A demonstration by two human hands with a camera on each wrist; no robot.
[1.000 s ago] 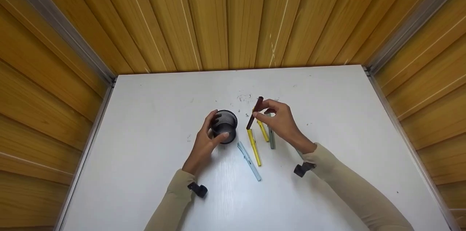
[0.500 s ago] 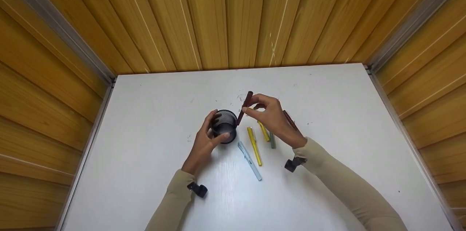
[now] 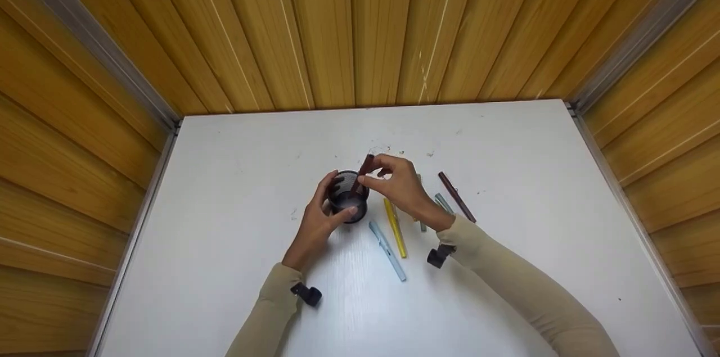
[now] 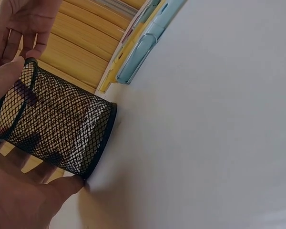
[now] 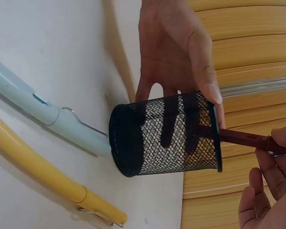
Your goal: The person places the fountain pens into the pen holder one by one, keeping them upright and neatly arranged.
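Note:
A black mesh pen holder [image 3: 347, 212] stands on the white table, and my left hand [image 3: 319, 219] grips it from the left with fingers and thumb round its wall. In the right wrist view the mesh wall [image 5: 176, 136] shows those fingers through it. My right hand [image 3: 400, 185] pinches a dark red pen [image 3: 365, 165] above the holder. The pen's lower end is inside the rim, seen through the mesh in the right wrist view, and the pen [image 5: 243, 138] leans. In the left wrist view the right hand [image 4: 28, 21] is over the opening.
Right of the holder lie a light blue pen [image 3: 387, 250], a yellow pen [image 3: 396, 227] and another dark red pen [image 3: 457, 197]. Greenish pens [image 3: 443, 203] lie partly hidden under my right hand and wrist. Wood-patterned walls [image 3: 360, 31] enclose the white table [image 3: 225, 177].
My right hand has moved left with the dark red pen, from over the yellow pens to the holder, and the pen's tip has gone inside the rim. My left hand has stayed in place.

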